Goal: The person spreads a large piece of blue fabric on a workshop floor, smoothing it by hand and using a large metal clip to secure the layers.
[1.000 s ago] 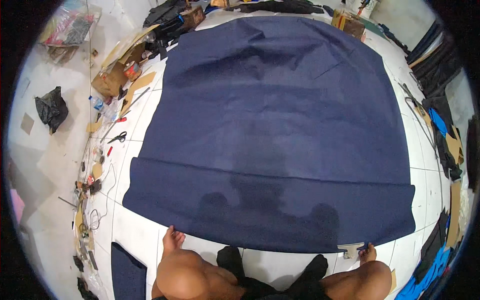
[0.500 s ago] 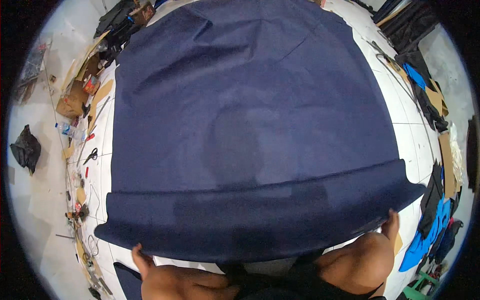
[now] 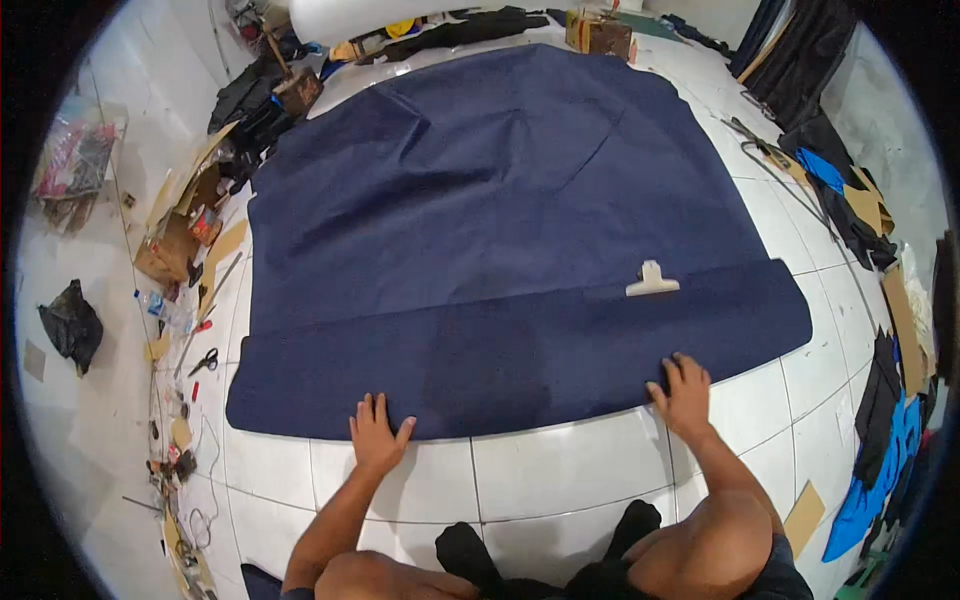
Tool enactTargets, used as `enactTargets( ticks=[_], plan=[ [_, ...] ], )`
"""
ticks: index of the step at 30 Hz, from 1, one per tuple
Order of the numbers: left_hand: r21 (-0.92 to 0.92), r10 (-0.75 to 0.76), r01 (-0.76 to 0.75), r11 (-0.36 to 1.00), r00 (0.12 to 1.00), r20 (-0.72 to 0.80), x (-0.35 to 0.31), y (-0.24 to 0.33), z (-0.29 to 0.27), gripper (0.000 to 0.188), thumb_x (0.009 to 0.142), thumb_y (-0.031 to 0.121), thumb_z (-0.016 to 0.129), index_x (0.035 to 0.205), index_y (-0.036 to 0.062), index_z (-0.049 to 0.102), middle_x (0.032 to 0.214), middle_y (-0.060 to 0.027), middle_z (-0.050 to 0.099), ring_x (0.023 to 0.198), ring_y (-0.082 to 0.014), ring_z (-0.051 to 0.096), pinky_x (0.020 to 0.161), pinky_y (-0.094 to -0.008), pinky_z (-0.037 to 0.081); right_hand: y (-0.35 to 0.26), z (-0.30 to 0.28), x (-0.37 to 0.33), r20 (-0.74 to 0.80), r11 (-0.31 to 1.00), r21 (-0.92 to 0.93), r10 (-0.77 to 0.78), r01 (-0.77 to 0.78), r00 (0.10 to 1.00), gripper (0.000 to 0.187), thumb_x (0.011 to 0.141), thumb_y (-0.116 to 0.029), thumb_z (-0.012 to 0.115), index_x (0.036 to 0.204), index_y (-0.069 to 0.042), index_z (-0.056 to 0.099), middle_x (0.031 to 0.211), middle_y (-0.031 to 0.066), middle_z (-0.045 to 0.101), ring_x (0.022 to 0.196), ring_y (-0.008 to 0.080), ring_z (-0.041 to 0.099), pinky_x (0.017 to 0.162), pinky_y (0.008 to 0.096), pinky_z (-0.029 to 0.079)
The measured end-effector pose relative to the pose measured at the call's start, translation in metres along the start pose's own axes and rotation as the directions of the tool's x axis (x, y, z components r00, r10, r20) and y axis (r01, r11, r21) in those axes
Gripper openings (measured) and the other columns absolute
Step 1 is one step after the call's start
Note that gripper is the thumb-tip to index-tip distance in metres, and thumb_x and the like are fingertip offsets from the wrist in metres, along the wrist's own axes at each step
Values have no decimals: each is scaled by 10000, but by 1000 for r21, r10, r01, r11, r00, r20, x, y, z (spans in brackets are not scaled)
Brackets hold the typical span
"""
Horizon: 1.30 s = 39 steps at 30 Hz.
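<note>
A big dark navy sheet of fabric (image 3: 470,245) lies spread on the floor. Its near edge is folded over into a wide, flattened band (image 3: 600,340). My left hand (image 3: 378,435) rests on the near fold, left of the middle, fingers spread and palm partly over the tiles. Farther right, my right hand (image 3: 686,395) presses on the same band, its fingers apart too. Neither hand grips anything. A pale metal bulldog clip (image 3: 652,284) sits at the band's far edge, beyond my right hand.
Black-handled scissors (image 3: 204,362), a plastic bottle (image 3: 152,304) and cardboard boxes (image 3: 170,255) line the left side. Along the right lie blue and black cloth scraps (image 3: 870,485) and a cardboard strip (image 3: 904,330). A white roll (image 3: 370,18) is at the far end.
The rolled near edge has settled into a flatter fold. Both hands have moved inward from its outer corners onto the fabric. The clip is now visible, and the view reaches farther ahead.
</note>
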<state>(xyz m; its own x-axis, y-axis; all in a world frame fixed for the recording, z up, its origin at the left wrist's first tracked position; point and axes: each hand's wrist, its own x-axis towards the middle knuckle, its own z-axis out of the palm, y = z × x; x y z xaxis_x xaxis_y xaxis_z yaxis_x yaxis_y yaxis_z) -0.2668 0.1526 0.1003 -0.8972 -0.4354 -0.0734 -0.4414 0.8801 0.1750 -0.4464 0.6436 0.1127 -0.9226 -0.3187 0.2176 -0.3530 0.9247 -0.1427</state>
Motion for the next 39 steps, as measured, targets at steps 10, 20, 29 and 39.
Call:
enactTargets(
  ticks=[10, 20, 29, 39],
  plan=[
    [-275, -19, -1, 961, 997, -73, 8, -53, 48, 563, 922, 365, 504, 1335, -8, 415, 1457, -251, 257, 1375, -412, 157, 1109, -522, 66, 21, 23, 15, 120, 924, 372, 43, -85, 992, 569, 847, -517, 565, 1137, -28, 585, 1188, 204, 556, 1144, 306, 514, 960, 429, 387],
    [-809, -479, 278, -518, 689, 544, 8, -167, 44, 334, 914, 328, 525, 1155, 98, 555, 1038, -58, 632, 746, -182, 611, 518, -220, 495, 97, 60, -2, 521, -345, 846, 694, -406, 496, 398, 836, -348, 658, 942, 27, 578, 789, 113, 599, 534, 211, 568, 460, 319, 491],
    [-839, -731, -91, -536, 548, 407, -88, -164, 53, 441, 841, 179, 577, 1220, -26, 484, 1205, -148, 554, 1086, -305, 548, 937, -432, 454, 239, 84, -72, 407, -158, 779, 863, -606, 298, 268, 839, -217, 597, 940, 28, 642, 850, 112, 634, 704, 241, 596, 590, 376, 493],
    [-988, -965, 94, -125, 219, 143, -155, -346, 8, 498, 850, 254, 621, 1181, -81, 458, 1092, -192, 586, 910, -303, 615, 797, -411, 520, 180, 75, 28, 197, 770, -580, 450, -266, 871, 526, 872, -189, 557, 1352, -76, 373, 1343, 216, 424, 1186, 404, 464, 977, 437, 416]
  ],
)
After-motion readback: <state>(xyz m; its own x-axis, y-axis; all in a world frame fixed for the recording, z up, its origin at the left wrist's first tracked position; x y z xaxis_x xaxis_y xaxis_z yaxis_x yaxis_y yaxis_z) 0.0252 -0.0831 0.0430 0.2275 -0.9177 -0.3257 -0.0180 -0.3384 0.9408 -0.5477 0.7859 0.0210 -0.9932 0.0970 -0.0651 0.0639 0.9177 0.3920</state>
